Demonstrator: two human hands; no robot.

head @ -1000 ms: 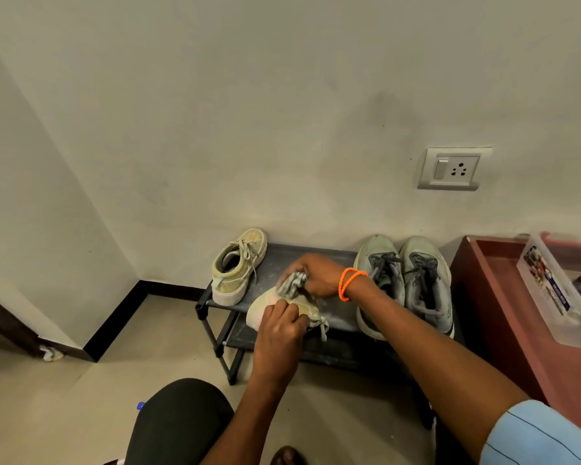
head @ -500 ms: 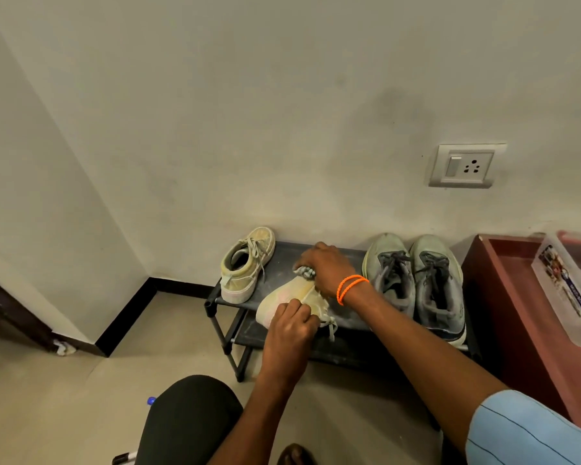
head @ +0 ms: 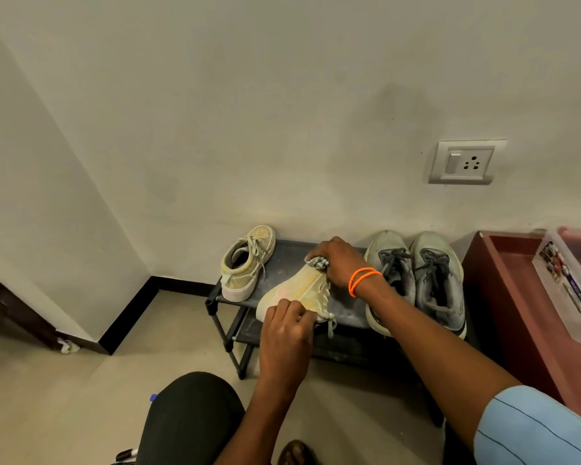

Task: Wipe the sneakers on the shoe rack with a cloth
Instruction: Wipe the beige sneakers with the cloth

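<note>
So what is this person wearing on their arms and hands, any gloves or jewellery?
No gloves: both hands are bare. The right hand has two thin bright orange bands around its wrist, and a light blue sleeve with fine dark stripes covers the upper arm. The left hand and its forearm show nothing worn in this view.

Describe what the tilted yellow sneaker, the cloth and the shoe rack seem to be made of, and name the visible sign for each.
Yellow sneaker: probably canvas or suede, matte and faded, with a pale rubber-like sole.
Cloth: soft woven fabric; it bunches under the right hand and shows a check pattern.
Shoe rack: dark tubes with joint connectors, likely plastic or painted metal; the shelf looks matte and dusty, material unclear.
</note>
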